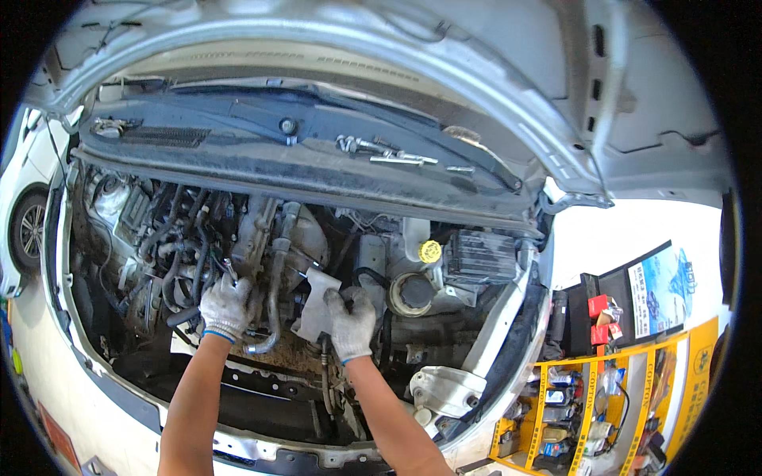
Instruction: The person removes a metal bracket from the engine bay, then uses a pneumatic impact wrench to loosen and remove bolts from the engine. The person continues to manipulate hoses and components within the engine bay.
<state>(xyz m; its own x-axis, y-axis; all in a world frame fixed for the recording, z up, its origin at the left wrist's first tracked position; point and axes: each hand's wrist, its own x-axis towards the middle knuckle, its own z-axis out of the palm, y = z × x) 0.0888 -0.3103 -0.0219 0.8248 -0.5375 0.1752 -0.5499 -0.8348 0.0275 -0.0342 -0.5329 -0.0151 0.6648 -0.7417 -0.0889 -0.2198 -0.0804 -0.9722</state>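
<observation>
Both my hands wear whitish knitted work gloves and reach into a car's engine bay. My left hand (226, 305) is closed beside the hoses left of the middle. A small shiny metal piece (229, 268) shows at its fingertips; its kind cannot be made out. My right hand (351, 321), its glove darkened at the fingers, grips the right edge of a flat grey-white sheet-like piece (317, 303). I cannot tell whether that piece is cloth or metal. Between my hands a bent metal pipe (278, 285) runs downward. A thin rod (305, 258) shows just above the sheet.
Several loose bolts and metal tools (385, 151) lie on the cowl under the windscreen. The raised bonnet (476, 55) arches overhead. A yellow-capped reservoir (429, 251) and a black ribbed box (480, 256) sit at the right. A yellow shelf rack (591, 404) with bottles stands beyond the car.
</observation>
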